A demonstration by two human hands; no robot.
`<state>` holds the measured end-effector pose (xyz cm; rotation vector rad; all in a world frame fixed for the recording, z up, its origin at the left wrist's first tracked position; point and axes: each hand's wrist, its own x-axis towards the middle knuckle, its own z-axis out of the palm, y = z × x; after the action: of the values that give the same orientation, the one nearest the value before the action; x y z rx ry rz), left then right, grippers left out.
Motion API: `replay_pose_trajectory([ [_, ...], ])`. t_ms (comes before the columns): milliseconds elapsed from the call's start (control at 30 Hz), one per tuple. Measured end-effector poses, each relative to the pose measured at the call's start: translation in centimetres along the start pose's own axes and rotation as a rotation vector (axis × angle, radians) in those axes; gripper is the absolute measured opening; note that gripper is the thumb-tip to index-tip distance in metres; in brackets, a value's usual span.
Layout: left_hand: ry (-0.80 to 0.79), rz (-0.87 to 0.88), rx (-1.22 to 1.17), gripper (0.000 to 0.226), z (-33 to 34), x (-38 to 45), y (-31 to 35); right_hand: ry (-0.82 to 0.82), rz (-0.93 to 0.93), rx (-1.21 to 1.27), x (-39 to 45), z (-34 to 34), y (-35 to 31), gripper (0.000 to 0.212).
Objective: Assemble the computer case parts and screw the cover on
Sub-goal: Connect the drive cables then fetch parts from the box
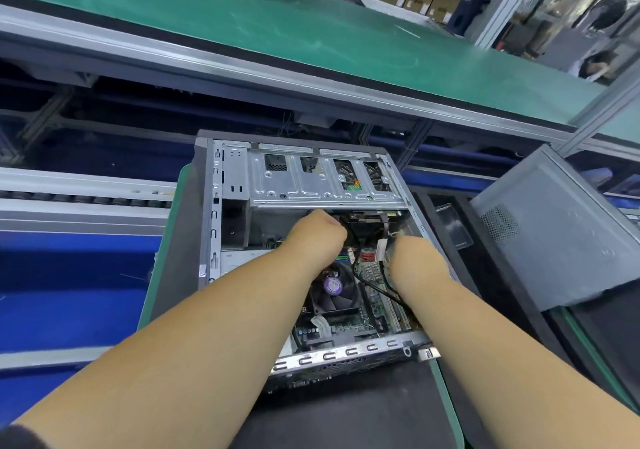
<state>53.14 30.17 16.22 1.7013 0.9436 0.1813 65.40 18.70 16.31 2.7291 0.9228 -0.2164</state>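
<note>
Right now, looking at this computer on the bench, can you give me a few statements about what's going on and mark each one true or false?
1. The computer case lies open, its inside parts showing. True.
2. Both hands reach inside the case. True: the left hand and the right hand are in among the black cables.
3. The grey side cover is already screwed onto the case. False: it lies apart, to the right of the case.
4. A screwdriver is held in the left hand. False: no tool shows in either hand.
5. The round purple sticker sits on the cooling fan. True.
</note>
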Motion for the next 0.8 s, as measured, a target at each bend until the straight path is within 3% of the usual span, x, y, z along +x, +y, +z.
replay_pose_trajectory([
  [167,0.035,-0.009,-0.024,0.016,-0.2,0.7,-0.2,-0.04,-0.043,-0.226,0.4,1.4,0.8,0.03],
  [400,-0.022,0.002,0.179,0.033,0.4,0.8,-0.5,-0.11,-0.181,-0.41,2.6,1.8,-0.4,0.026],
  [633,-0.035,-0.05,0.171,0.034,0.3,1.7,-0.9,-0.189,-0.306,-0.733,6.4,3.0,-1.4,0.043],
  [700,-0.029,-0.042,0.203,0.033,0.3,1.7,-1.1,-0.154,-0.334,-0.782,7.0,3.9,-1.4,0.043],
  [800,-0.052,-0.001,0.241,0.034,0.3,1.8,-1.0,-0.1,-0.313,-0.67,7.6,4.6,-0.9,0.045],
])
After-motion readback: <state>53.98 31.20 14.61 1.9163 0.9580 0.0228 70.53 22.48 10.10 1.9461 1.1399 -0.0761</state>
